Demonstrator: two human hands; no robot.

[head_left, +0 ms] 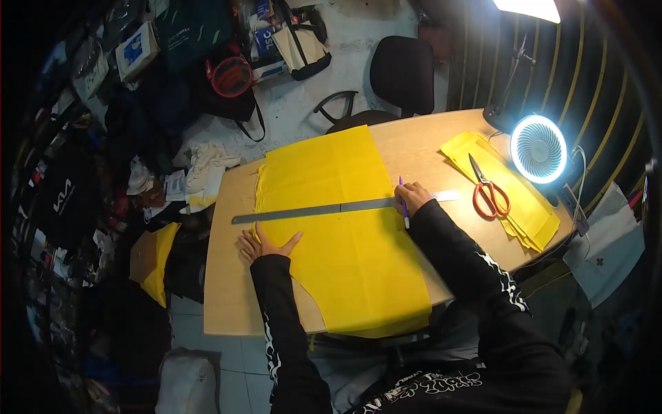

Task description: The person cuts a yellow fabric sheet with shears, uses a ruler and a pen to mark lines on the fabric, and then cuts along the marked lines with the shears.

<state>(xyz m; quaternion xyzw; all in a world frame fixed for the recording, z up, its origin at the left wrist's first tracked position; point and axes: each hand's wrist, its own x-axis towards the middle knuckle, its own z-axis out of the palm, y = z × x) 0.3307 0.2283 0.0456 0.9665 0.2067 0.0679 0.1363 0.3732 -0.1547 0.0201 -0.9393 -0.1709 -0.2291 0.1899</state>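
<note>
A wide piece of yellow fabric [345, 269] lies over the table, its left edge frayed near the top and curved lower down. Across it rests a long metal ruler [303, 211], reaching past both sides of the cloth. My right hand [414, 196] grips a purple pen [406, 219] at the fabric's right edge, over the ruler. Below the ruler's left end, my left hand [265, 245] has its fingers spread, touching the fabric's left edge and the tabletop.
Red-handled scissors [491, 198] lie on folded yellow fabric [531, 207] at the table's [407, 141] right. Behind them stand a lit round fan [538, 150] and a bright lamp [529, 8]. A black chair [402, 74] is beyond the far edge. Bags and clutter fill the left floor.
</note>
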